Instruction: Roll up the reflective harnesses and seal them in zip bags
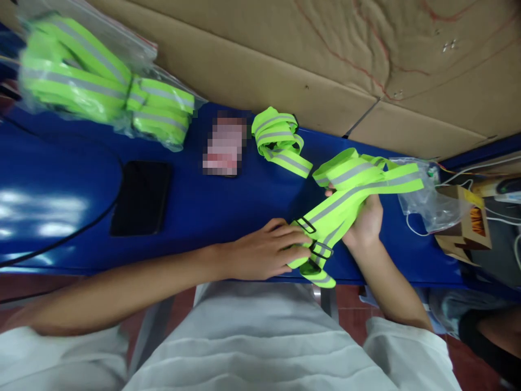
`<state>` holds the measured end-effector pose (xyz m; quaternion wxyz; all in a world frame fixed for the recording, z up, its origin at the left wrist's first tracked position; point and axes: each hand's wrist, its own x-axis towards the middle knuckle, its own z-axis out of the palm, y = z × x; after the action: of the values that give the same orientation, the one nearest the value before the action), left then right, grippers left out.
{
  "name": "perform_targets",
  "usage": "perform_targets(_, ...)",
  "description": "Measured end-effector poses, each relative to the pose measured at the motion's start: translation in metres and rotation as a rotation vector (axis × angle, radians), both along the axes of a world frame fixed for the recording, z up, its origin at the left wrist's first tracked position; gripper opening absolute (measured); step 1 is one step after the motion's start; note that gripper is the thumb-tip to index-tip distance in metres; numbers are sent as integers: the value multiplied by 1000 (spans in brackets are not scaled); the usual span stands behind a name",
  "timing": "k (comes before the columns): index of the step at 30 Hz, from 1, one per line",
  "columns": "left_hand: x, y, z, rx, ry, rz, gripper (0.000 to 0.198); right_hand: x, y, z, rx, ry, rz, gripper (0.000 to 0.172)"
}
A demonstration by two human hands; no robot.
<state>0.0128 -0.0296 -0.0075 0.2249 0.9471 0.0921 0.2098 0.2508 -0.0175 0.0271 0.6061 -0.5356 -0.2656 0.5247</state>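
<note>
My left hand (pixel 266 251) and my right hand (pixel 364 220) both grip a neon-green reflective strap vest (pixel 358 187) with grey stripes and black buckles, held just above the blue table (pixel 228 206). The left fingers pinch the lower end near the buckles. Folded upper straps rest in the right hand. A second folded green strap bundle (pixel 279 140) lies on the table behind them.
Clear bags packed with green straps (pixel 106 81) lie at the far left. A black phone (pixel 141 196), a black cable (pixel 61 239) and a blurred pink item (pixel 224 145) are on the table. An empty plastic bag (pixel 431 203) and a small cardboard box (pixel 468 222) sit right. Cardboard (pixel 325 49) stands behind.
</note>
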Motion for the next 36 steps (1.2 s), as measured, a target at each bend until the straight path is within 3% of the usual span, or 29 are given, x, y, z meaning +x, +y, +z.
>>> perform_targets(3, -4, 3, 2, 173, 20, -61, 15, 13, 14, -5, 24, -134, -93, 40)
perform_targets(6, -12, 9, 7, 176, 58, -57, 4, 38, 28, -7, 0, -500, -113, 48)
perform_targets(9, -19, 15, 11, 42, 47, -62, 32, 66, 31, 1, -67, -861, -34, 49)
perform_targets(12, -21, 16, 11, 39, 26, -8, 26, 80, 19, 16, -88, -1276, -36, 51)
perform_targets(14, -18, 14, 8, 69, 61, 38, 32, 75, 6, 26, 20, -1504, -18, 53)
perform_targets(16, -14, 13, 5, 72, 98, 57, 38, 62, -6, 31, 217, -1494, 194, 48)
perform_targets(18, -12, 13, 1, 80, 101, 59, 34, 44, -15, 30, 381, -1359, 594, 39)
perform_targets(20, -11, 14, -1, 135, 78, 45, 26, 25, -22, 25, 446, -1271, 949, 35)
perform_targets(22, -12, 16, 0, 235, 60, 43, 24, 10, -26, 18, 458, -1254, 1152, 43)
perform_targets(24, -14, 17, 2, 330, 51, 68, 25, -1, -30, 13, 452, -1294, 1224, 58)
perform_targets(27, -16, 19, 6, 424, 53, 123, 27, -10, -37, 12, 425, -1427, 1204, 73)
perform_targets(32, -17, 19, 10, 519, 59, 115, 24, -20, -45, 16, 375, -1642, 1199, 52)
perform_targets(36, -16, 19, 13, 521, 70, 98, 26, -27, -50, 12, 432, -1759, 1161, 36)
